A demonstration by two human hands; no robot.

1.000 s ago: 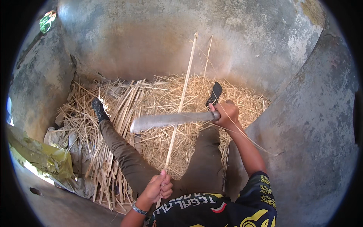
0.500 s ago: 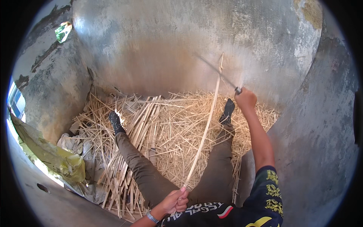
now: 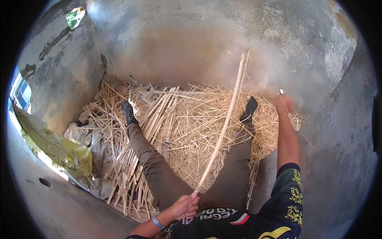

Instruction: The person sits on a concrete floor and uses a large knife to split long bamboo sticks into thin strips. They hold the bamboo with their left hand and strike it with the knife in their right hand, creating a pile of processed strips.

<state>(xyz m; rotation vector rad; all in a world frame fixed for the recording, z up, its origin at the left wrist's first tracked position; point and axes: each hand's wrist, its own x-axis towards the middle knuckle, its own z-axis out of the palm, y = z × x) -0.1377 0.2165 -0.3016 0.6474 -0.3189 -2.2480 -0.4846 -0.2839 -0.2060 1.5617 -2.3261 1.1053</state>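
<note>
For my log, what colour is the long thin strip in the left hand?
The long thin strip is pale tan: head view.

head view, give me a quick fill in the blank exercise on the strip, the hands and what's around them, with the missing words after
1. The ____ hand grips the long pale strip, and the right hand is apart from it.
2. The strip passes between two trousered ____.
3. The dark right sleeve bears a pattern in the colour ____.
4. Beyond the loose straw-coloured strands rises a stained grey ____.

Missing words: left; legs; yellow; wall.
</note>
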